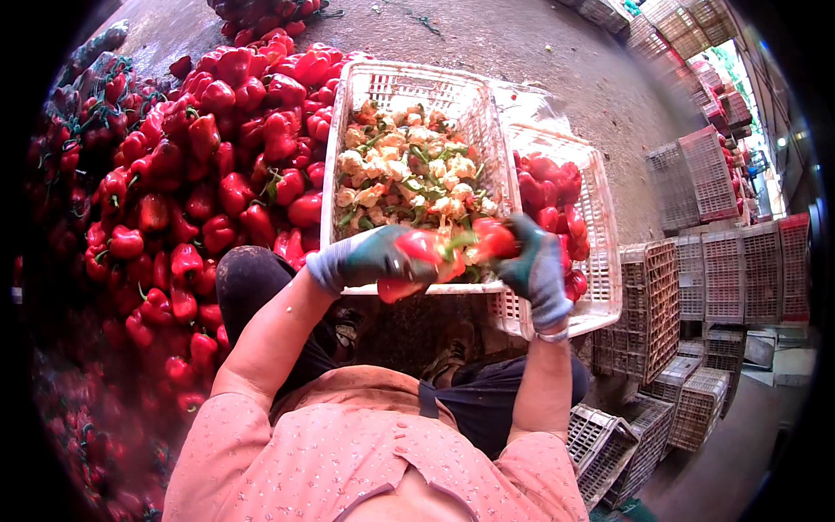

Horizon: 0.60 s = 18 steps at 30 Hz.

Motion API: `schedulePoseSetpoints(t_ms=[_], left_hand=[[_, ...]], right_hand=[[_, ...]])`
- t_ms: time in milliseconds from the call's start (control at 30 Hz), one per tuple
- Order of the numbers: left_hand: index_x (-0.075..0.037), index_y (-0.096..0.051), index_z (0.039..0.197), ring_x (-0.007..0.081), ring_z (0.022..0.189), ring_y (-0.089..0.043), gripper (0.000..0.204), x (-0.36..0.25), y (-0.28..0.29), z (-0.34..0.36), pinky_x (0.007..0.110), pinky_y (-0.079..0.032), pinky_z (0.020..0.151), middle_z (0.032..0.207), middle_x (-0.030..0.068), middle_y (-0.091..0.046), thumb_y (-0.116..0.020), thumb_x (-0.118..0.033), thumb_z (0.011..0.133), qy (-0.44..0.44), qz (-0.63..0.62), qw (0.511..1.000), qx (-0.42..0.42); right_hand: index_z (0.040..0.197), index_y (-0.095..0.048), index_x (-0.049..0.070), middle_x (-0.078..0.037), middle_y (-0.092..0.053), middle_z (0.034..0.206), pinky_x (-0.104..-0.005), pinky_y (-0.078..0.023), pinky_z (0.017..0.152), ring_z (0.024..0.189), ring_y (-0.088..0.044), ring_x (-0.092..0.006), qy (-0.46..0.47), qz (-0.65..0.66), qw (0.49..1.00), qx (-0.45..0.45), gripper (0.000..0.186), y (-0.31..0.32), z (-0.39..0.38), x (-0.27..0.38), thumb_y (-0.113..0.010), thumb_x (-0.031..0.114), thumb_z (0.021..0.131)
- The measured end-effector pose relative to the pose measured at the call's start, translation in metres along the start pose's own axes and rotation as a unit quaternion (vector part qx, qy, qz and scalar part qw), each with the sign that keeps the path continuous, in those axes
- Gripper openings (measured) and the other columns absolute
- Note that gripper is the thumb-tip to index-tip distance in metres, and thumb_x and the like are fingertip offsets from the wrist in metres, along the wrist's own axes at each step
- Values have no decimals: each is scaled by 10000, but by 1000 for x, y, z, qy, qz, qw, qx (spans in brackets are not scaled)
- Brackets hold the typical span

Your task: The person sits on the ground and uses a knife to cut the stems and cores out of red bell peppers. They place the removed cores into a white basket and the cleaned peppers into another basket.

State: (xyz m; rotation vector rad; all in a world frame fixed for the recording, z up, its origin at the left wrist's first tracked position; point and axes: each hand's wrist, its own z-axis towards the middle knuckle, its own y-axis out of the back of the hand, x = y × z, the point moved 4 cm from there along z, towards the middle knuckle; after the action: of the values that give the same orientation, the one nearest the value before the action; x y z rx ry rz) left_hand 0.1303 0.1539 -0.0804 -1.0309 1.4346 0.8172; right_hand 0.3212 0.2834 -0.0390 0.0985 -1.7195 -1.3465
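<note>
My left hand [378, 257], in a dark green and grey-blue glove, is closed round part of a red bell pepper [422, 246]. Opposite it, my gloved right hand [526, 261] grips another red pepper piece [494, 238]. Between the two hands a green stem with pale core shows, blurred by motion; whether it is still attached to either piece I cannot tell. Both hands are over the near edge of a white plastic crate [503, 130] holding many pepper cores [400, 165] with green stems. Beside my right hand, a second white crate [609, 235] contains red peppers [548, 187].
A large heap of whole red bell peppers [217, 174] spreads along the left. Net bags of peppers [78, 122] lie at the far left. Stacked crates [639, 304] stand to the right, and more crates [696, 174] farther off. My knees flank the front of the core crate.
</note>
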Motion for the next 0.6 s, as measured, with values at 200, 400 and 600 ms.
schedulePoseSetpoints(t_ms=[200,400,600], left_hand=[[-16,-619,1180,157,877,-654,580,-4,1,12,331,-522,814,1008,89,-700,-831,-377,778,-26,122,954,-274],[-53,-601,1166,291,909,-661,656,6,-19,23,382,-536,786,1014,121,-652,-870,-409,685,-160,374,832,-378],[-31,-591,1134,336,866,-654,644,5,-30,16,407,-524,733,948,151,-640,-857,-415,691,-148,406,828,-357]], right_hand=[[1144,-620,42,-93,-696,1042,-359,-571,671,821,-698,-221,-33,-149,962,-225,490,67,-32,-86,-807,304,774],[1150,-634,33,-41,-693,924,-225,-511,677,767,-625,-80,-115,386,911,-92,253,-14,-27,7,-625,153,928],[991,-673,4,-33,-688,830,-246,-513,663,732,-622,-97,-156,460,869,-98,156,-61,-20,9,-667,129,897]])
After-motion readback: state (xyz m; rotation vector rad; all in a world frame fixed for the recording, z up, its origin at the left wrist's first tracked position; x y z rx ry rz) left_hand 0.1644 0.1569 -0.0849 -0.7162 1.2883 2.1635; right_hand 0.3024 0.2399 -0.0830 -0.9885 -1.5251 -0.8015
